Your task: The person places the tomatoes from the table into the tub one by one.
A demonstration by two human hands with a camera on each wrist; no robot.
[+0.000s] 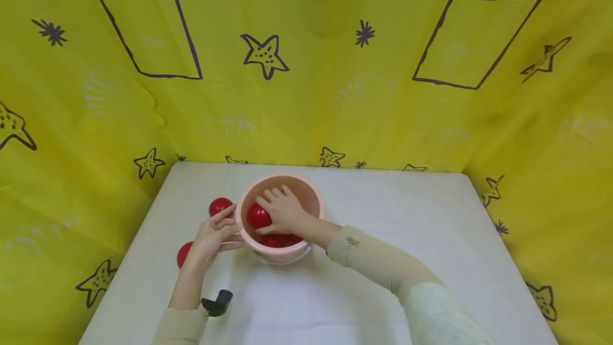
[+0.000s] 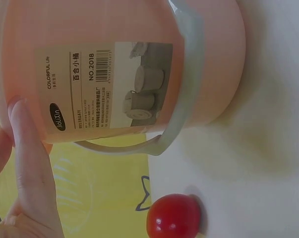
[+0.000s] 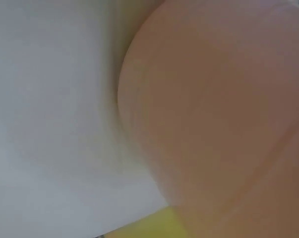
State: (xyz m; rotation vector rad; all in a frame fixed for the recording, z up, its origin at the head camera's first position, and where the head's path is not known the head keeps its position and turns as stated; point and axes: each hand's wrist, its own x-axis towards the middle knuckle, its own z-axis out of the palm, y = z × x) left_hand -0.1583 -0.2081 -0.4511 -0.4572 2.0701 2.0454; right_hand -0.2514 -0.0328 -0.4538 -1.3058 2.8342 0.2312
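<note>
1. Head: got wide white table [image 1: 397, 217] right of the pink bucket [image 1: 307, 196]. Inside the bucket, see right hand [image 1: 286, 215] curled around a red ball [image 1: 258, 216], above more red [image 1: 274, 241], can't count. Left of the bucket, see two loose balls [image 1: 220, 207] plus left hand [image 1: 215, 236], nearly straight-fingered, touching it.
2. Left wrist: see label [image 2: 80, 94] on the bucket, hand cut off.
3. Right wrist: just blurry bucket wall, can't see its contents.

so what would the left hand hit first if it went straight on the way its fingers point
The pink bucket: the left hand points at its side and seems to touch it, though exact contact is hard to judge.
</note>
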